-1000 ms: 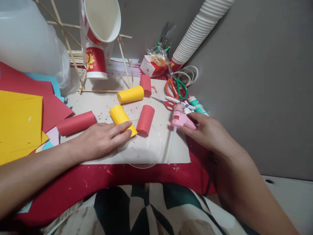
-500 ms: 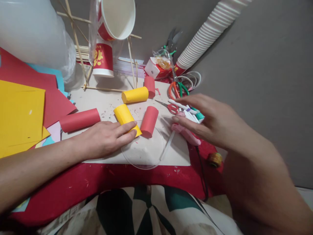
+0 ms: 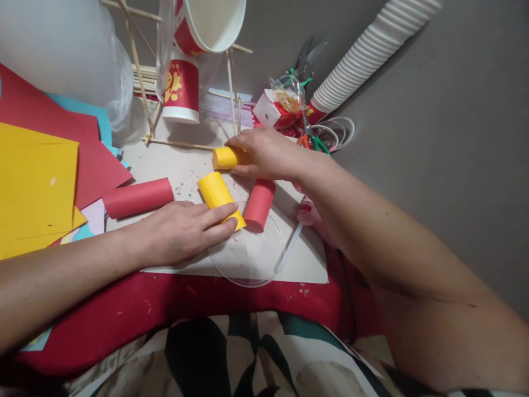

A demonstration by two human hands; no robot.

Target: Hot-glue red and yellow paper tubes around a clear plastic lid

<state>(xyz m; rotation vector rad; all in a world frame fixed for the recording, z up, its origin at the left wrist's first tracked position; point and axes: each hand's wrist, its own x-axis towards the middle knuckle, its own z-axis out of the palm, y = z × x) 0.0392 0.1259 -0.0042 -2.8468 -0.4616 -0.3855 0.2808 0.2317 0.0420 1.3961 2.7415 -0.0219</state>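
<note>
My left hand (image 3: 188, 231) rests on the table with its fingers closed over the near end of a yellow paper tube (image 3: 216, 190); its thumb is hidden. Farther back, my right hand (image 3: 264, 154) grips a second yellow paper tube (image 3: 226, 158) lying on its side, thumb on the near side and fingers on the far side. Between them a red paper tube (image 3: 260, 205) overlaps the edge of a clear round disc (image 3: 248, 256). Left of my left hand lies a longer red paper tube (image 3: 138, 197).
Sheets of red (image 3: 93, 160) and yellow paper (image 3: 37, 187) lie at left. A stick frame (image 3: 182, 143) with paper cups (image 3: 182, 91) stands at the back. Under my right forearm is a pink glue gun (image 3: 308, 212), partly hidden. Scissors (image 3: 320, 144) and a stack of cups (image 3: 372, 49) are at back right.
My right hand has moved left and away from me, from above the glue gun to the far yellow tube, and closed on it. It now covers the small red tube behind. My left hand stays put.
</note>
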